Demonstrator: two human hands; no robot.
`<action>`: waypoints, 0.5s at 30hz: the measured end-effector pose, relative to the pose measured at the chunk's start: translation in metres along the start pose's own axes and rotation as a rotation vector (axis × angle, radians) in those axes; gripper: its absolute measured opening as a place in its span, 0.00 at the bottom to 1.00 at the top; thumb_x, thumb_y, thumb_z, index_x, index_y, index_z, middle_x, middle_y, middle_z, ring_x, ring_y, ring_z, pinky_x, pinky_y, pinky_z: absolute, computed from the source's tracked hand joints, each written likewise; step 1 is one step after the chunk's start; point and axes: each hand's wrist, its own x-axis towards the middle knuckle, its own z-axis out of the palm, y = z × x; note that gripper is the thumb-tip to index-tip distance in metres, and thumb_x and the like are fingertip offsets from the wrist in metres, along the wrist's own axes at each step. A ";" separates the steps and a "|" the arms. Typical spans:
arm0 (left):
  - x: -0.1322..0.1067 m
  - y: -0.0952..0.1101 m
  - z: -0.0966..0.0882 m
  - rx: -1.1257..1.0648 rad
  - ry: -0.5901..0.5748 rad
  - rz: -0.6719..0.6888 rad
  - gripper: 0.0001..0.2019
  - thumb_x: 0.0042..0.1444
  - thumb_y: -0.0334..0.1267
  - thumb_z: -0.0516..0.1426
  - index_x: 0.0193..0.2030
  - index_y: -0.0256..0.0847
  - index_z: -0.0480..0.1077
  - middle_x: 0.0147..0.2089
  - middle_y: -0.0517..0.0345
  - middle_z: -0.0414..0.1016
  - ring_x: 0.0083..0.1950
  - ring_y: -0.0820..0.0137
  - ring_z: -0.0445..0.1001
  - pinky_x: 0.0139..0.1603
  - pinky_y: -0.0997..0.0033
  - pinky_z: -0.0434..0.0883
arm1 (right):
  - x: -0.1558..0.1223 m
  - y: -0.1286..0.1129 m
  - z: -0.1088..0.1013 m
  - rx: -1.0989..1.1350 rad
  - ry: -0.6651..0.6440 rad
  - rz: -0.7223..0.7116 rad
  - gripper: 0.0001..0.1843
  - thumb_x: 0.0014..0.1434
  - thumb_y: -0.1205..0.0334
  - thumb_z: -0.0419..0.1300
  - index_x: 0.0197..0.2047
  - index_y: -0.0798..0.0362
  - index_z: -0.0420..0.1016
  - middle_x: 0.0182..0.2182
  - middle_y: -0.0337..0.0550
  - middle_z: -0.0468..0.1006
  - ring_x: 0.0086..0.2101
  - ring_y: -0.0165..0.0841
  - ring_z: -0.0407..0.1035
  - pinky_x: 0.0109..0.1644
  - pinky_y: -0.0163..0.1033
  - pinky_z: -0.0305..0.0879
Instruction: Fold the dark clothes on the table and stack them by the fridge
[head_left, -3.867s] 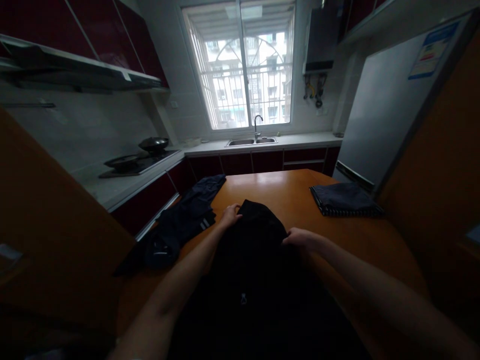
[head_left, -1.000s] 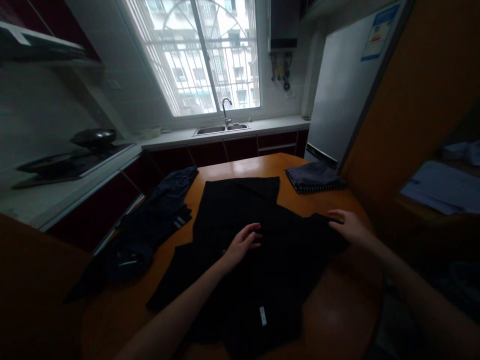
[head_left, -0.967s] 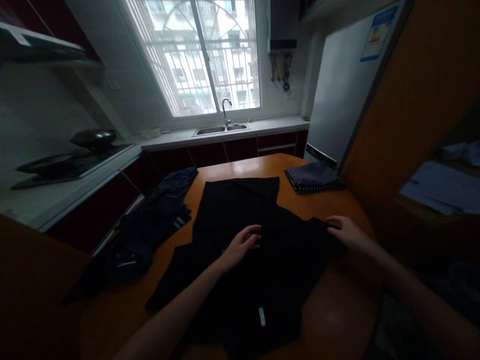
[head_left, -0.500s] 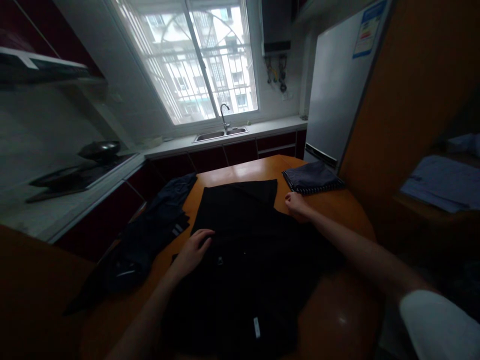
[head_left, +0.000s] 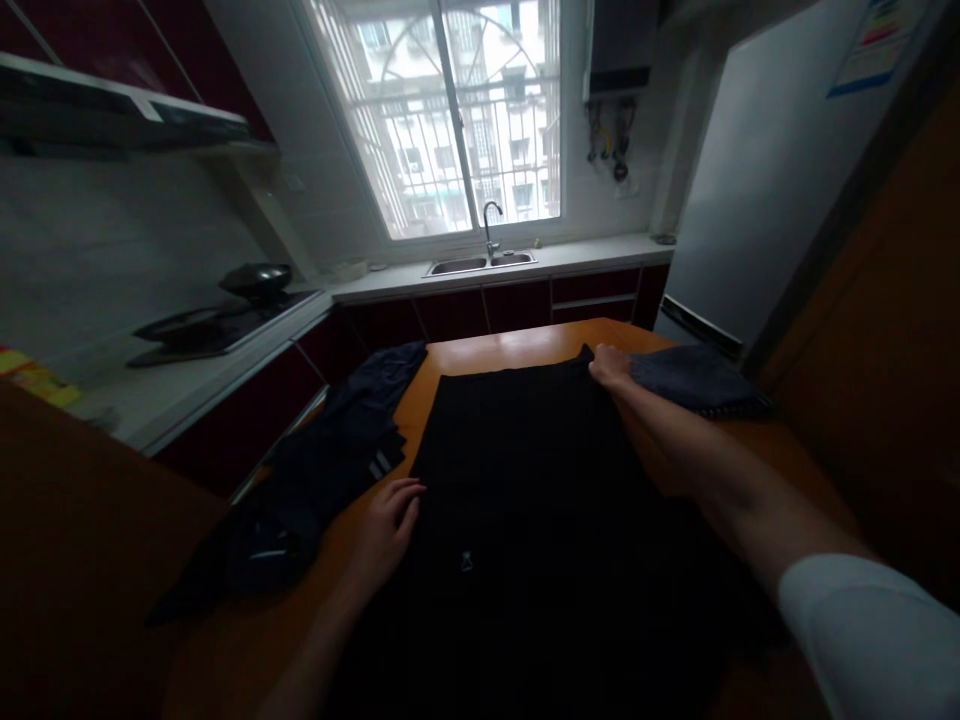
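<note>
A black garment lies spread flat on the round orange wooden table. My left hand rests flat, fingers stretched out, on the garment's left edge near the middle. My right hand reaches far across and is closed on the garment's far right corner, pinching the cloth. A small light tag shows on the black fabric close to me.
A dark blue garment hangs over the table's left side. A folded dark cloth lies at the far right, just beyond my right hand. Behind are a counter with a sink, a stove with a wok and a fridge.
The garment went from bunched to spread flat. In the last half second my right hand carried its corner farther away toward the folded cloth, and my left hand stayed on the left edge.
</note>
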 end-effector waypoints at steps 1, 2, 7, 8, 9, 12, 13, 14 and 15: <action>-0.001 0.001 0.001 0.014 -0.020 0.013 0.15 0.64 0.44 0.51 0.46 0.43 0.77 0.55 0.49 0.75 0.57 0.58 0.74 0.62 0.52 0.70 | 0.009 -0.002 -0.003 -0.011 0.014 -0.009 0.20 0.67 0.65 0.54 0.59 0.66 0.72 0.57 0.70 0.72 0.58 0.51 0.67 0.58 0.49 0.63; -0.002 0.002 0.003 0.027 -0.041 0.028 0.15 0.65 0.44 0.51 0.48 0.43 0.77 0.57 0.49 0.74 0.59 0.57 0.74 0.63 0.52 0.69 | 0.015 -0.003 -0.005 -0.021 0.020 -0.022 0.20 0.67 0.65 0.53 0.59 0.66 0.72 0.57 0.70 0.72 0.58 0.52 0.67 0.59 0.49 0.62; -0.011 0.009 0.010 0.114 -0.170 0.134 0.17 0.67 0.43 0.51 0.57 0.45 0.74 0.66 0.50 0.68 0.68 0.56 0.65 0.69 0.45 0.61 | -0.003 -0.008 0.019 -0.057 0.011 -0.145 0.22 0.68 0.62 0.54 0.61 0.64 0.70 0.62 0.67 0.67 0.62 0.52 0.60 0.63 0.51 0.58; -0.013 0.011 0.011 0.138 -0.202 0.143 0.18 0.68 0.43 0.50 0.60 0.46 0.72 0.67 0.50 0.67 0.70 0.56 0.62 0.70 0.44 0.59 | -0.016 -0.007 0.027 -0.059 0.005 -0.178 0.23 0.68 0.61 0.53 0.62 0.63 0.69 0.64 0.65 0.66 0.64 0.50 0.58 0.65 0.50 0.56; -0.015 0.013 0.012 0.162 -0.237 0.146 0.19 0.69 0.43 0.49 0.62 0.47 0.70 0.69 0.51 0.65 0.71 0.56 0.60 0.71 0.42 0.56 | -0.030 -0.003 0.035 -0.056 -0.006 -0.217 0.23 0.69 0.61 0.53 0.64 0.61 0.68 0.65 0.62 0.64 0.65 0.48 0.57 0.66 0.49 0.55; -0.019 0.018 0.016 0.236 -0.339 0.143 0.22 0.70 0.44 0.48 0.70 0.51 0.62 0.73 0.53 0.59 0.74 0.55 0.54 0.72 0.38 0.51 | -0.081 0.018 0.057 -0.031 -0.038 -0.376 0.27 0.69 0.56 0.52 0.68 0.57 0.64 0.69 0.57 0.59 0.68 0.44 0.53 0.69 0.48 0.52; -0.021 0.018 0.018 0.262 -0.358 0.143 0.23 0.71 0.45 0.48 0.71 0.54 0.59 0.74 0.55 0.57 0.75 0.55 0.52 0.72 0.37 0.50 | -0.098 0.029 0.062 -0.021 -0.040 -0.432 0.29 0.69 0.54 0.52 0.69 0.55 0.63 0.70 0.56 0.58 0.68 0.45 0.51 0.70 0.50 0.50; -0.021 0.018 0.019 0.288 -0.368 0.141 0.24 0.71 0.46 0.48 0.72 0.55 0.57 0.76 0.56 0.54 0.76 0.55 0.50 0.72 0.37 0.49 | -0.115 0.042 0.066 -0.014 -0.036 -0.478 0.30 0.69 0.52 0.52 0.70 0.54 0.61 0.71 0.55 0.56 0.69 0.46 0.50 0.70 0.53 0.49; -0.022 0.017 0.021 0.312 -0.371 0.136 0.25 0.71 0.47 0.47 0.73 0.57 0.55 0.76 0.57 0.52 0.77 0.55 0.48 0.72 0.36 0.49 | -0.130 0.055 0.069 -0.012 -0.030 -0.508 0.31 0.69 0.50 0.51 0.71 0.52 0.60 0.71 0.55 0.55 0.70 0.46 0.48 0.71 0.55 0.48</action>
